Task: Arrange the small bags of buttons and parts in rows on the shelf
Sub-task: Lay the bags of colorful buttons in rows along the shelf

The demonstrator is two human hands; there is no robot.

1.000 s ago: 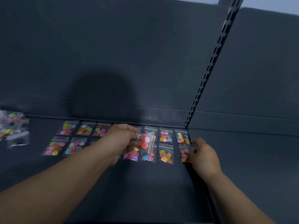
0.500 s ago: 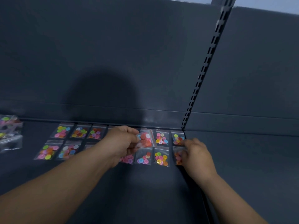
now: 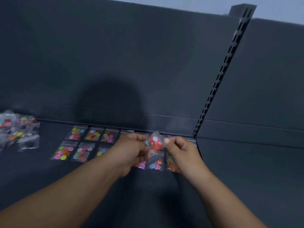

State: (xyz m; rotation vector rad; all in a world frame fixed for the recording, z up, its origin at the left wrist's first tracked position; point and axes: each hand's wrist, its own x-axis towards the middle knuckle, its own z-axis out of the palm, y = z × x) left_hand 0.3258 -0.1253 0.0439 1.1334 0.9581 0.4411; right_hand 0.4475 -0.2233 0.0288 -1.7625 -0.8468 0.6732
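I hold a little bag of red buttons (image 3: 154, 143) up in the air with both hands. It is tipped on one corner, a bit to the left of the foot of the slotted post (image 3: 218, 79). My left hand (image 3: 131, 150) pinches its left side with curled fingers. My right hand (image 3: 182, 148) pinches its right corner between thumb and finger, and this hand is nearer the post.

Under my hands, two rows of button bags lie flat on the dark shelf (image 3: 246, 178). The back row (image 3: 93, 134) lies along the back wall (image 3: 115, 55) and runs left from the foot of the post. The front row (image 3: 65, 151) lies just in front of it, nearer to me. The bags sit side by side, and my hands hide some of them. They hold pink, green, orange and blue buttons.

Far to the left of the post, well apart from the rows, a heap of bags (image 3: 18, 129) lies in a messy pile.
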